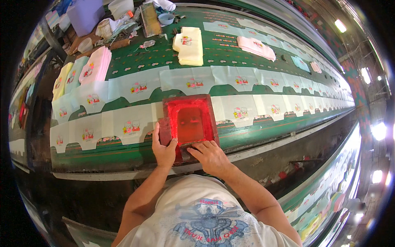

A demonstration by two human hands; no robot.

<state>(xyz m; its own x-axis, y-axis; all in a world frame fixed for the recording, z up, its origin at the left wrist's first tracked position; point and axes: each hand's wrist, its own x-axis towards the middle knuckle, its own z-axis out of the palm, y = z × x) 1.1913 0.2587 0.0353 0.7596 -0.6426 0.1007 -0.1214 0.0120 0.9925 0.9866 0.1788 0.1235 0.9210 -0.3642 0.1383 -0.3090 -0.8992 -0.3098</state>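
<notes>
A screen-printing frame (212, 117) with a dark, red-stained border lies over the near row of cream fabric pieces (144, 117). Red ink (190, 123) covers its mesh and inner walls. My left hand (163, 150) grips the frame's left side near the close corner, thumb on top. At the near end, the fingers and thumb of my right hand (210, 156) close on a dark bar (187, 145); whether this is a squeegee or the frame's own rail I cannot tell. Cartoon figures are printed on the cream pieces to either side. The piece beneath the frame is mostly hidden.
The long green table (263, 127) carries a second row of pale blue printed pieces (193, 80). Beyond lie a yellow fabric stack (189, 47) and pink stacks (96, 64). A purple bin (85, 16) and a blue bowl (166, 19) stand far left. A metal rail (263, 150) edges the table.
</notes>
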